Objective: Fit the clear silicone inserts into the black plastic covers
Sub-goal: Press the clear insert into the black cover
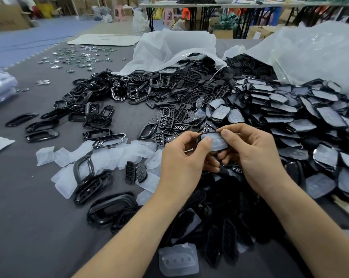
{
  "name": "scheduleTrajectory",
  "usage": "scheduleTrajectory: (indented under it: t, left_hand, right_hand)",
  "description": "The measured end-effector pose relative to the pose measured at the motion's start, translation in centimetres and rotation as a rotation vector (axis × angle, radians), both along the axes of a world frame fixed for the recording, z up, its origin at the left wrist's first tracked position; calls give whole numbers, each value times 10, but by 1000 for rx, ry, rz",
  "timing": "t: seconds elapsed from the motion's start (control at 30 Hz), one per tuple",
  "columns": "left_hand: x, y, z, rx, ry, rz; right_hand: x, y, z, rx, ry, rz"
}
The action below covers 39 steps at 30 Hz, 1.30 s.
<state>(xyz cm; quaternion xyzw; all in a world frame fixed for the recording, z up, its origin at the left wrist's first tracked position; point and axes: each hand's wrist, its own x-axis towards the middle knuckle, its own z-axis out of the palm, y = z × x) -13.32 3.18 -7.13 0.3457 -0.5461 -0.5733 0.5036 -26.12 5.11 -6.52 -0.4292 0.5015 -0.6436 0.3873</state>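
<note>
While the left hand (181,157) and right hand (253,155) are pinching a black cover (199,136) at centre, fingers curled, thumbs pressing its clear silicone insert (216,141) in, a finished heap (289,111) is lying at three o'clock; loose inserts (109,155) at nine and empty covers (169,119) at twelve are waiting

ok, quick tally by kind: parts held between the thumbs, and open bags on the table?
clear silicone insert: 1
black plastic cover: 1
open plastic bags: 2
Total: 4
Piled parts: too many to count.
</note>
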Motion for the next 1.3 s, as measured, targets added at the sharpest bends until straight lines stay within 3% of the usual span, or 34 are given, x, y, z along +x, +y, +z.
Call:
scheduleTrajectory:
  t: [0.73, 0.9, 1.3]
  left_hand:
    - [2, -3, 1, 123, -22, 61]
    - [2, -3, 1, 146, 33, 51]
    - [2, -2, -1, 24, -59, 68]
  right_hand:
    - [6, 2, -6, -120, 209, -16]
    - [8, 2, -6, -116, 179, -6]
    - [4, 0, -3, -59, 55, -34]
